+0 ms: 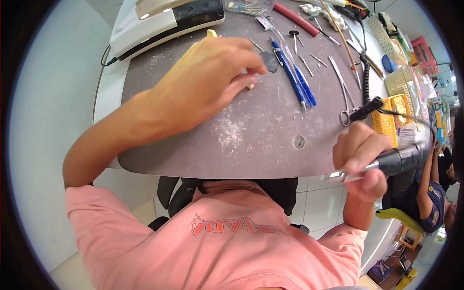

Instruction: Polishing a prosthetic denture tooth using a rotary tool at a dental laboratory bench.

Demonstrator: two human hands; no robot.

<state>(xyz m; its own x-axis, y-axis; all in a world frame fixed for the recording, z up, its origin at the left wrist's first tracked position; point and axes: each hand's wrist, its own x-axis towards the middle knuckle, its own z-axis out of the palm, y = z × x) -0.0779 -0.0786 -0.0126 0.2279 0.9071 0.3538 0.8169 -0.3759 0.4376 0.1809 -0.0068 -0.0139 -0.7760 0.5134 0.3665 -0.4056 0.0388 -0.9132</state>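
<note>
My left hand point(208, 79) reaches over the table with its fingers bent and a gap between thumb and forefinger. A small tan piece point(250, 86) shows just under the thumb tip; it looks apart from the fingers. Beyond the fingertips lies a dark grey flat piece point(271, 62). At the table's right front edge, my right hand point(361, 157) grips a black and silver rotary handpiece point(398, 160), its metal tip pointing left. The handpiece's rear end is slightly blurred.
A blue pen point(290, 72), scissor-handled forceps point(342, 89), a red stick point(296, 19) and several small burs lie on the grey table point(193, 154). White powder point(228, 133) is scattered there. A white machine point(166, 24) stands back left, yellow baskets point(384, 125) right. Another person sits far right.
</note>
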